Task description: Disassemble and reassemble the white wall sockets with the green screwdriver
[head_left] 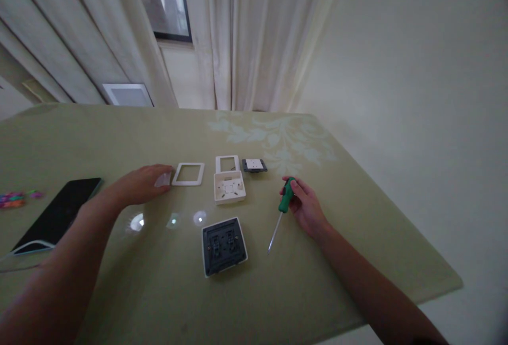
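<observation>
My right hand (307, 208) is closed around the green handle of a screwdriver (286, 197), its metal shaft slanting down and left over the table. My left hand (148, 183) has thumb and fingers closed about a small translucent white piece (163, 179), whose exact kind I cannot make out. Just right of those fingers lies a flat white square frame (178, 181). A white open back box (230, 198) stands farther right, touching or overlapping a second white frame (218, 164). Nearer to me lies a switch plate (224, 250), dark back side up.
A dark module with a white face (254, 164) sits beyond the back box. At left are a black tablet (59, 210), a white cable (34, 243) and small colourful pieces (14, 199). The glossy tablecloth (166, 302) reflects light; a wall (428, 123) borders the right side.
</observation>
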Available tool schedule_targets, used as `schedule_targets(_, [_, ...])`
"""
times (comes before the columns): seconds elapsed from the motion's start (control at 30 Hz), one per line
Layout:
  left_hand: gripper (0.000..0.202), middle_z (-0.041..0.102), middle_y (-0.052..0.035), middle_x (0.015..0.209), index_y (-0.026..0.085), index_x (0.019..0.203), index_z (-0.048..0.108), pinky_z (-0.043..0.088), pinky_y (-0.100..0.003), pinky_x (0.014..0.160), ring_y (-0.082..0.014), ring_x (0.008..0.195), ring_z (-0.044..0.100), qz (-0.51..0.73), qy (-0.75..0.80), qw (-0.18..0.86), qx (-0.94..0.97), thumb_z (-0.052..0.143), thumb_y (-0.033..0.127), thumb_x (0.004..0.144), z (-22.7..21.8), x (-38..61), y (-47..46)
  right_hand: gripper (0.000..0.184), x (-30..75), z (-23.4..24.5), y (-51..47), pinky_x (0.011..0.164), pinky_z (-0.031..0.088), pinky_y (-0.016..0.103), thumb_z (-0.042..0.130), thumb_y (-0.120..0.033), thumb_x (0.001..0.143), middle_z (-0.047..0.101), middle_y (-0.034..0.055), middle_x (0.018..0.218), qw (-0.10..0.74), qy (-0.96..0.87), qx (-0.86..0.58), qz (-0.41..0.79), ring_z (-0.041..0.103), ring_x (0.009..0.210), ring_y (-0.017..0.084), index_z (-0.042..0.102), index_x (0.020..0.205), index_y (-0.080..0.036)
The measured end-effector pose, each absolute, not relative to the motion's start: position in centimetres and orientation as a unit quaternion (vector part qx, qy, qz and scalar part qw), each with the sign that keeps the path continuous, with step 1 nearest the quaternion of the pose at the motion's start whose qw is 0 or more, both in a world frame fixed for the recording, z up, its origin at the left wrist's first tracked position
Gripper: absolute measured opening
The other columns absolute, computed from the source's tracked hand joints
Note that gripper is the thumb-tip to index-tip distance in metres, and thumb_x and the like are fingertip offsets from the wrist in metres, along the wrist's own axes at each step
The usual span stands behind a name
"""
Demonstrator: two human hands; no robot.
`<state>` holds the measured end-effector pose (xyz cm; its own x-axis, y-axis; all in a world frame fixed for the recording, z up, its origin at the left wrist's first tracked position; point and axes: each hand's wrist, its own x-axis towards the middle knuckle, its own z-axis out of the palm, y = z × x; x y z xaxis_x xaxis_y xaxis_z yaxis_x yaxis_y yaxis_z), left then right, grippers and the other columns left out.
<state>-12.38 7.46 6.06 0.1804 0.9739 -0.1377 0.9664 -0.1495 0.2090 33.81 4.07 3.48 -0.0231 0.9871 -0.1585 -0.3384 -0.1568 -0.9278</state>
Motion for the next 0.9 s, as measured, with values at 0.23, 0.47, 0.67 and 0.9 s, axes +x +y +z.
schedule_targets(0.23, [0.062,0.075,-0.0208,0.129,0.02,0.132,0.07,0.056,-0.057,0.104,-0.0446,0.116,0.073,0.007,0.667,0.066,0.742,0.059,0.058,0.084,9.2,-11.9,6.4,0.057,33.8,3.1,3.7,0.055,0.06,0.022,0.097,-0.056,0.072,0.075,0.0015,0.082,0.528,-0.35,-0.447,0.631,0.072,0.071,0.015,0.077,0.11,-0.02])
schedule_targets(0.47, [0.053,0.071,-0.0038,0.15,0.037,0.146,0.058,0.059,-0.049,0.112,-0.0302,0.132,0.071,0.131,0.513,0.195,0.826,0.071,0.053,0.097,9.6,-1.7,-5.5,0.054,33.8,3.2,3.4,0.057,0.058,0.023,0.095,-0.054,0.075,0.076,0.003,0.082,0.523,-0.351,-0.447,0.635,0.071,0.07,0.016,0.077,0.112,-0.019])
schedule_targets(0.67, [0.04,0.077,-0.0065,0.142,0.035,0.142,0.065,0.067,-0.056,0.105,-0.0316,0.126,0.076,0.247,0.489,0.135,0.826,0.069,0.043,0.103,5.1,1.0,-9.8,0.052,33.7,3.2,3.4,0.058,0.058,0.024,0.094,-0.054,0.077,0.076,0.0034,0.082,0.52,-0.355,-0.448,0.634,0.07,0.071,0.016,0.077,0.112,-0.019])
schedule_targets(0.9, [0.051,0.071,-0.006,0.151,0.034,0.157,0.056,0.066,-0.054,0.11,-0.0314,0.14,0.068,0.274,0.478,0.082,0.83,0.067,0.033,0.107,3.8,1.4,-10.8,0.05,33.9,3.2,3.2,0.058,0.058,0.024,0.093,-0.053,0.079,0.078,0.0041,0.085,0.523,-0.359,-0.449,0.63,0.071,0.071,0.016,0.076,0.113,-0.02])
